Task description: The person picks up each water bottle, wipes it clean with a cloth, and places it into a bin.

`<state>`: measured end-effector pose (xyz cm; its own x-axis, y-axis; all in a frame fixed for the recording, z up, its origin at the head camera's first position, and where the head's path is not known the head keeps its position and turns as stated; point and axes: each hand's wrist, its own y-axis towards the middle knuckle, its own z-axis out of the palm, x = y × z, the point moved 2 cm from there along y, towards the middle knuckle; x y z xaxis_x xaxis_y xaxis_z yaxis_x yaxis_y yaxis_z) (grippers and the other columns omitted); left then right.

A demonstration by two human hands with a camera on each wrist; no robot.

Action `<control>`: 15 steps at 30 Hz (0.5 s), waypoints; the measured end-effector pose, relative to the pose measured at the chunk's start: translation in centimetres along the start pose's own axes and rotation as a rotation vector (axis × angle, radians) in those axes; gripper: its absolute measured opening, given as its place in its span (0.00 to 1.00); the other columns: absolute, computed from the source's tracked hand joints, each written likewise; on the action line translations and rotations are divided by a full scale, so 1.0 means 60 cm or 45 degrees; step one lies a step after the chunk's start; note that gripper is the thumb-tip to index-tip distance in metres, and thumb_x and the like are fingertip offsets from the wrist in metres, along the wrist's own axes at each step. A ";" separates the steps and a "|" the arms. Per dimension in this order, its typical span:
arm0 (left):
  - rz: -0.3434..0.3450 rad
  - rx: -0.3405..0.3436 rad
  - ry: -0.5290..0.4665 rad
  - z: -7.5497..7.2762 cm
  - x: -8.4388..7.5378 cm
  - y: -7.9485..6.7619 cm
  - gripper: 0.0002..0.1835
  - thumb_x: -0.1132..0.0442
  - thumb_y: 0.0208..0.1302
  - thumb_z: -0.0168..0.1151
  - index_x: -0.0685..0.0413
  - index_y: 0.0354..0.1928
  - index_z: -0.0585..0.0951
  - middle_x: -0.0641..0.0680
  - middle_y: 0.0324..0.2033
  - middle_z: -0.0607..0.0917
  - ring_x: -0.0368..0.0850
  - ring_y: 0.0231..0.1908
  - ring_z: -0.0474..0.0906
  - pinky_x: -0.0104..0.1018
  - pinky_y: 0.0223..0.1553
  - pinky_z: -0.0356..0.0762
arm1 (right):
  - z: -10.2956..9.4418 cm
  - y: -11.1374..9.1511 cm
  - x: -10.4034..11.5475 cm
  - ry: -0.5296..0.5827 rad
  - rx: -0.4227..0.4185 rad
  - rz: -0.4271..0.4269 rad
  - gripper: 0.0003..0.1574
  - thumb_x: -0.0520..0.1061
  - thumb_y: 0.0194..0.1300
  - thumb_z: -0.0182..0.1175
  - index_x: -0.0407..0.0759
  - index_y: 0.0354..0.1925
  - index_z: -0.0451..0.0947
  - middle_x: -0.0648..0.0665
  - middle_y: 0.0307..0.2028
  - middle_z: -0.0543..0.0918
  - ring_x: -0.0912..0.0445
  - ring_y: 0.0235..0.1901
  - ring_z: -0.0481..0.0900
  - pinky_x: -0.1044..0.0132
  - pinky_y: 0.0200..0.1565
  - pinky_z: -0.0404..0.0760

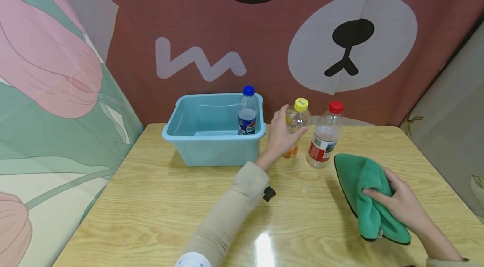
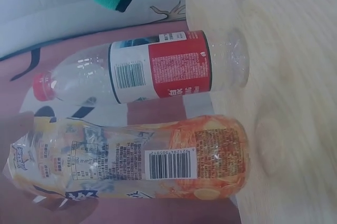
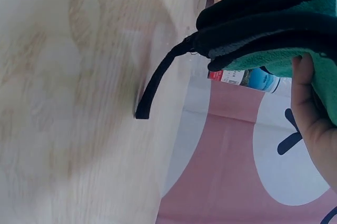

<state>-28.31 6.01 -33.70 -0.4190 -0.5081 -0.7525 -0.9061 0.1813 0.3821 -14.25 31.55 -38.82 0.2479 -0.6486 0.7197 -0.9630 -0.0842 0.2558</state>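
Note:
My left hand (image 1: 281, 134) grips the upper part of a clear plastic bottle with a yellow cap (image 1: 301, 105). Its wrapper carries orange print and a barcode, seen close up on the yellow-capped bottle (image 2: 168, 163) in the left wrist view. Just right of it stands a clear bottle with a red cap (image 1: 326, 138) and a red-and-white label. My right hand (image 1: 402, 202) holds a bunched green cloth (image 1: 368, 199) with black edging above the table, thumb on top. A black loop strap (image 3: 158, 76) hangs from the cloth in the right wrist view.
A light blue plastic basin (image 1: 219, 151) stands at the back left of the wooden table (image 1: 159, 216). Inside it, at the right, is a blue-capped bottle (image 1: 247, 111). A printed fabric backdrop (image 1: 264, 48) hangs right behind the table.

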 end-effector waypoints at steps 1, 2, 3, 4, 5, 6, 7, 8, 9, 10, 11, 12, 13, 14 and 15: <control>0.002 0.003 -0.001 -0.001 0.000 -0.004 0.41 0.51 0.55 0.64 0.55 0.67 0.56 0.57 0.60 0.65 0.49 0.58 0.64 0.45 0.54 0.69 | 0.000 -0.001 0.001 0.001 -0.006 -0.003 0.42 0.39 0.58 0.62 0.34 0.65 0.55 0.70 0.48 0.63 0.77 0.41 0.66 0.79 0.34 0.71; 0.003 0.006 0.001 -0.002 0.000 -0.007 0.41 0.51 0.55 0.64 0.54 0.67 0.56 0.57 0.60 0.65 0.48 0.57 0.64 0.44 0.54 0.69 | -0.001 -0.001 0.002 -0.001 -0.013 -0.003 0.42 0.39 0.58 0.62 0.34 0.65 0.55 0.70 0.47 0.63 0.77 0.41 0.66 0.79 0.34 0.71; 0.006 0.011 0.003 -0.004 -0.001 -0.010 0.41 0.51 0.55 0.64 0.54 0.67 0.56 0.56 0.60 0.66 0.48 0.57 0.64 0.44 0.54 0.69 | -0.001 -0.001 0.003 -0.003 -0.019 -0.003 0.42 0.39 0.57 0.62 0.34 0.65 0.55 0.70 0.47 0.63 0.77 0.40 0.66 0.80 0.34 0.71; 0.009 0.016 0.004 -0.005 -0.001 -0.014 0.41 0.51 0.55 0.64 0.55 0.67 0.56 0.56 0.60 0.66 0.48 0.57 0.65 0.44 0.54 0.69 | -0.001 -0.001 0.004 -0.004 -0.025 -0.001 0.42 0.39 0.57 0.63 0.34 0.66 0.55 0.70 0.47 0.63 0.77 0.40 0.66 0.80 0.34 0.71; 0.013 0.021 0.006 -0.006 -0.001 -0.017 0.41 0.51 0.55 0.65 0.55 0.67 0.56 0.56 0.60 0.66 0.47 0.57 0.64 0.44 0.54 0.69 | -0.001 -0.002 0.005 -0.001 -0.030 -0.002 0.42 0.39 0.57 0.63 0.34 0.66 0.55 0.70 0.47 0.63 0.77 0.40 0.66 0.80 0.34 0.71; 0.013 0.028 0.011 -0.006 -0.001 -0.021 0.41 0.51 0.55 0.65 0.54 0.67 0.56 0.56 0.60 0.65 0.47 0.57 0.64 0.44 0.55 0.68 | -0.001 -0.002 0.006 0.003 -0.037 -0.006 0.43 0.38 0.57 0.63 0.35 0.66 0.55 0.71 0.47 0.63 0.77 0.40 0.66 0.81 0.34 0.71; 0.016 0.035 0.016 -0.008 -0.001 -0.024 0.41 0.51 0.55 0.65 0.54 0.67 0.56 0.56 0.61 0.65 0.47 0.57 0.64 0.44 0.55 0.68 | -0.001 -0.002 0.007 0.006 -0.041 -0.006 0.43 0.38 0.57 0.63 0.35 0.66 0.55 0.71 0.47 0.62 0.78 0.41 0.66 0.81 0.34 0.70; 0.018 0.041 0.022 -0.009 -0.002 -0.027 0.41 0.51 0.55 0.65 0.53 0.67 0.56 0.56 0.61 0.65 0.47 0.58 0.64 0.44 0.55 0.68 | -0.001 -0.003 0.009 0.012 -0.047 -0.011 0.43 0.38 0.57 0.63 0.36 0.66 0.55 0.71 0.47 0.63 0.78 0.41 0.66 0.81 0.34 0.70; 0.022 0.049 0.023 -0.011 -0.003 -0.030 0.41 0.51 0.55 0.65 0.53 0.67 0.56 0.56 0.61 0.65 0.47 0.58 0.64 0.44 0.55 0.68 | -0.001 -0.003 0.011 0.022 -0.053 -0.020 0.43 0.37 0.57 0.63 0.36 0.66 0.55 0.72 0.47 0.63 0.77 0.41 0.66 0.81 0.34 0.70; 0.024 0.056 0.028 -0.013 -0.004 -0.033 0.41 0.50 0.55 0.64 0.53 0.67 0.56 0.55 0.61 0.65 0.47 0.58 0.64 0.44 0.55 0.68 | -0.001 -0.004 0.013 0.029 -0.058 -0.028 0.43 0.37 0.57 0.63 0.37 0.66 0.55 0.72 0.47 0.63 0.77 0.41 0.66 0.82 0.34 0.70; 0.027 0.061 0.027 -0.015 -0.004 -0.036 0.41 0.50 0.55 0.64 0.52 0.67 0.56 0.55 0.61 0.65 0.47 0.58 0.64 0.44 0.55 0.68 | 0.000 -0.004 0.015 0.038 -0.064 -0.037 0.42 0.36 0.56 0.63 0.38 0.66 0.55 0.72 0.47 0.63 0.77 0.41 0.67 0.81 0.34 0.71; 0.029 0.067 0.024 -0.017 -0.005 -0.039 0.41 0.50 0.55 0.64 0.52 0.67 0.56 0.55 0.61 0.65 0.47 0.58 0.64 0.44 0.55 0.68 | 0.000 -0.005 0.017 0.044 -0.072 -0.046 0.42 0.36 0.56 0.63 0.38 0.66 0.56 0.72 0.47 0.64 0.77 0.41 0.67 0.81 0.34 0.71; 0.031 0.072 0.020 -0.019 -0.006 -0.042 0.41 0.50 0.55 0.64 0.52 0.67 0.56 0.55 0.60 0.65 0.47 0.58 0.64 0.44 0.55 0.69 | 0.000 -0.006 0.020 0.049 -0.076 -0.050 0.42 0.35 0.56 0.63 0.39 0.66 0.56 0.72 0.47 0.64 0.77 0.41 0.67 0.81 0.34 0.71; 0.034 0.075 0.016 -0.021 -0.006 -0.045 0.41 0.49 0.55 0.64 0.51 0.67 0.56 0.55 0.60 0.66 0.47 0.57 0.64 0.44 0.54 0.69 | 0.000 -0.006 0.022 0.055 -0.082 -0.058 0.42 0.35 0.56 0.62 0.39 0.66 0.56 0.72 0.47 0.64 0.76 0.41 0.68 0.81 0.34 0.71; 0.040 0.078 0.005 -0.023 -0.006 -0.048 0.41 0.49 0.55 0.64 0.52 0.67 0.57 0.55 0.59 0.67 0.47 0.56 0.65 0.44 0.54 0.70 | 0.000 -0.007 0.024 0.060 -0.086 -0.062 0.42 0.34 0.56 0.62 0.40 0.66 0.57 0.72 0.47 0.64 0.76 0.41 0.68 0.81 0.34 0.72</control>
<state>-25.47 4.51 -33.77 -0.4471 -0.5047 -0.7385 -0.8945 0.2482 0.3718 -13.49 30.62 -37.90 0.3007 -0.6084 0.7344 -0.9408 -0.0628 0.3332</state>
